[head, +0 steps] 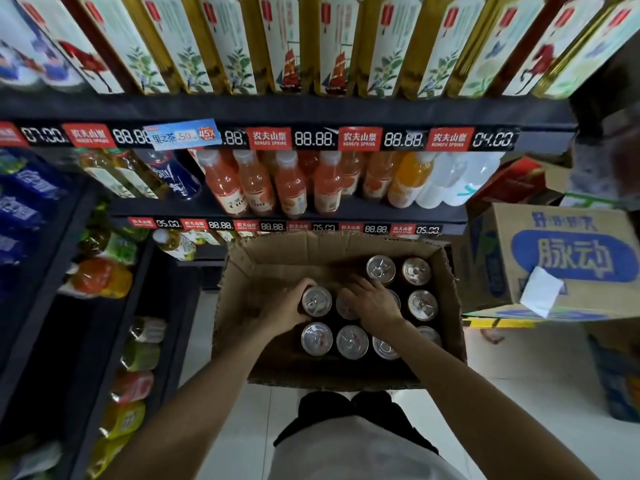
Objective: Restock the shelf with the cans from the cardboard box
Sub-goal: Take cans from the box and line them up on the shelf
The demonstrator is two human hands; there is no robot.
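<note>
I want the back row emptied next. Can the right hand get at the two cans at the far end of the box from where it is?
Probably yes. The right hand rests on cans mid-box, and the two far cans stand uncovered just beyond it, with the cardboard box open above them.

A drinks aisle in a shop: dark shelves (284,112) at 12 o'clock hold rows of bottled drinks (291,185) above red price-tag strips (313,138), with printed stock cartons (561,258) stacked at 3 o'clock on a pale tiled floor (519,368).
</note>
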